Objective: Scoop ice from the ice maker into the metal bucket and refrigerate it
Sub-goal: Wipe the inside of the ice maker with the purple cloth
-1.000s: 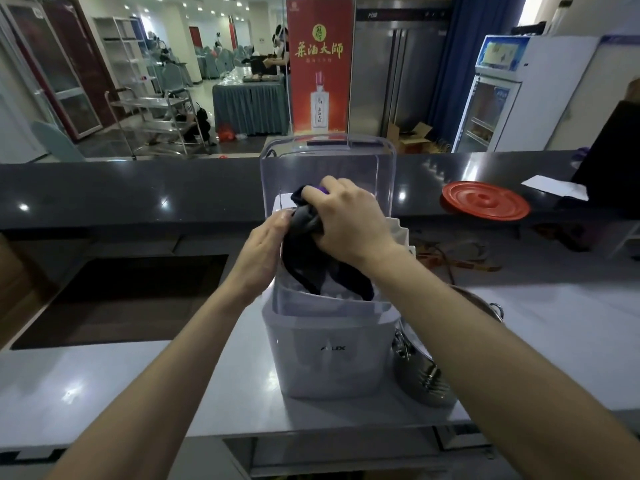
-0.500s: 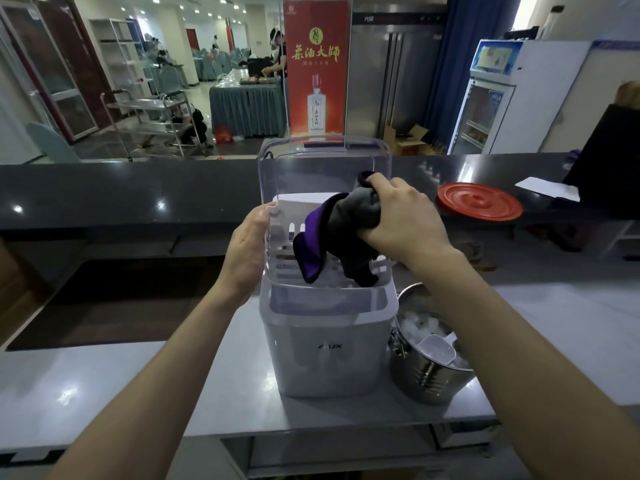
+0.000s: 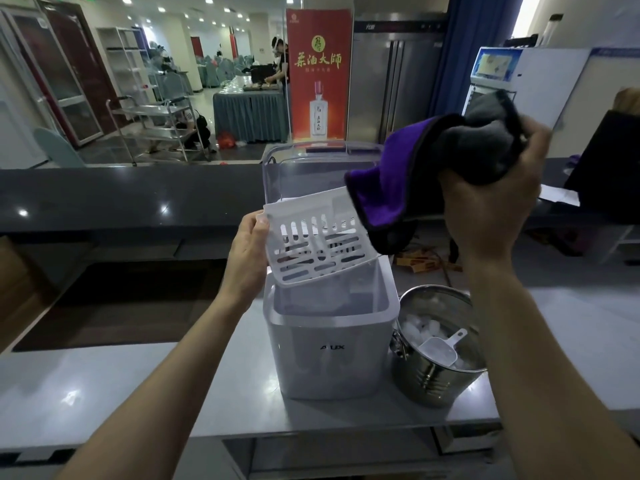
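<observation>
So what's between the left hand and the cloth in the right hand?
Head view: the white slotted basket, tilted over the ice maker. The left hand grips its left edge; the cloth hangs across its right corner.

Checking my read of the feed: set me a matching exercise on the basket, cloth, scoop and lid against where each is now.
Things: 1 white basket; 2 cloth; 3 scoop; 4 clear lid
States: A on the ice in the metal bucket; B gripped in the right hand; C raised open; D held tilted by the left hand above the ice maker
Pairs: 1-D; 2-B; 3-A; 4-C
</observation>
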Tool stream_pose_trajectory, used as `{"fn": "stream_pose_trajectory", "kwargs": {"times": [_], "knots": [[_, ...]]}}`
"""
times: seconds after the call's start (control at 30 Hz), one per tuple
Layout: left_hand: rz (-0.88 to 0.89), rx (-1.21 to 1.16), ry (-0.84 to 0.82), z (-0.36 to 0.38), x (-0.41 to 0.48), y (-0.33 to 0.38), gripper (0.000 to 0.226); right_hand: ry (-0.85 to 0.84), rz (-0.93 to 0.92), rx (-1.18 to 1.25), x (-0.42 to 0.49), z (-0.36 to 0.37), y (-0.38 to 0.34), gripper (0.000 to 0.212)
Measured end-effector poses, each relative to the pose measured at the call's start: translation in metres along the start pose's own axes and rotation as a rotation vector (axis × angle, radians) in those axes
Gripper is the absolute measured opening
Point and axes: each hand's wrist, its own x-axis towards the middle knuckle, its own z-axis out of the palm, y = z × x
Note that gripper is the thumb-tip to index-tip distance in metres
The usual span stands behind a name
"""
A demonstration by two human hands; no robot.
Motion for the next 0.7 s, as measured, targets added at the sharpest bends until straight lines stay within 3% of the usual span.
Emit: {"fn": "stream_pose_trajectory", "kwargs": {"times": [0.13, 0.27, 0.37, 0.57, 0.7], "knots": [[0.017, 0.011, 0.020, -0.003, -0.001, -0.002, 0.048, -0.128, 0.035, -0.069, -0.001, -0.003, 0.001, 0.071], [0.030, 0.034, 0.034, 0.000, -0.006, -0.005, 0.028, -0.513, 0.079, -0.313, -0.018, 0.016, 0.008, 0.072], [0.056, 0.055, 0.010, 0.007, -0.013, -0.008, 0.032, -0.721, 0.163, -0.370, -0.038, 0.032, 0.019, 0.078], [0.052, 0.082, -0.076, 0.005, -0.032, -0.010, 0.052, -0.619, 0.056, -0.430, -0.045, 0.046, 0.036, 0.039], [-0.089, 0.147, -0.186, -0.008, -0.018, 0.004, 0.046, -0.632, -0.168, -0.405, -0.034, 0.049, 0.023, 0.040]]}}
